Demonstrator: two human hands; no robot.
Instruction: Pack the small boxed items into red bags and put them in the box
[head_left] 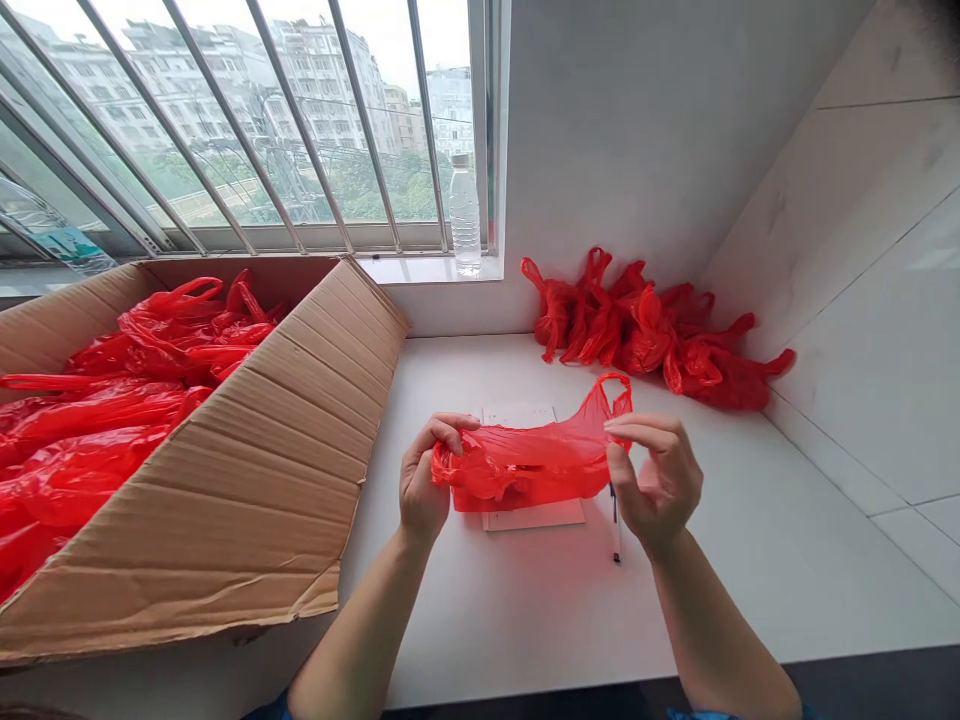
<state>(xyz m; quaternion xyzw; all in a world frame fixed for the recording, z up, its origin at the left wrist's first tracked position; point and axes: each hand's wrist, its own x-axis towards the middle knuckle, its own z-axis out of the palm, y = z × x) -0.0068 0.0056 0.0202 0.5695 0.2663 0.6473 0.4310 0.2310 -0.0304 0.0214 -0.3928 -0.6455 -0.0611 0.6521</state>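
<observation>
On the white counter below a barred window, head view, item by item:

Item one, left hand: fingers curled closed over the bunched end of a red plastic carrier bag, thumb on top, firmly gathering the film.

Item two, right hand: partly closed, thumb and fingers pinching the other end of the same bag, just below its looped handle, which stands up free.

Item three, the bag: thin, translucent, held in the air between the hands and drawn taut enough to show long creases. It hangs just above a white sheet of paper, which it mostly hides.

Item four, a black-and-white pen: lying on the counter beside the paper, under the right hand.

Item five, a cardboard box: open at the left, one flap folded outward, filled with loose red bags.

Item six, a heap of red bags: piled at the back of the counter against the wall, handles sticking up.

Item seven, a clear plastic water bottle: upright on the window sill, beside the steel window bars.

Item eight, white wall tiles: lining the right side of the counter.
</observation>
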